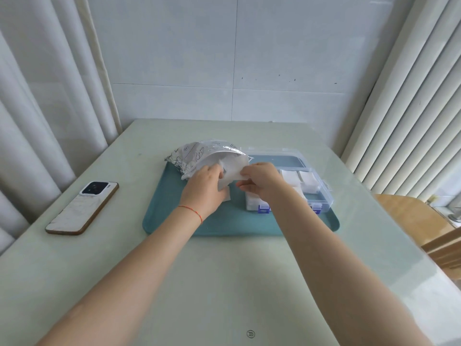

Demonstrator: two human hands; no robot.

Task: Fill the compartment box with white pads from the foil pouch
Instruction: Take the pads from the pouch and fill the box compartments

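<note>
Soft white pads already sit in my box (287,186) on the tray (174,221), so my right hand (262,181) pinches the pouch (197,153) mouth open while my left hand (204,188) grips a pad (225,176) to pull out.

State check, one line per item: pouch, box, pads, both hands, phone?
foil pouch: crumpled, mouth open, on its side on the teal tray
compartment box: lid open, near compartments hold white pads
left hand: at pouch mouth, grip unclear
right hand: pinching the pouch's white edge
phone: face down on table
</note>
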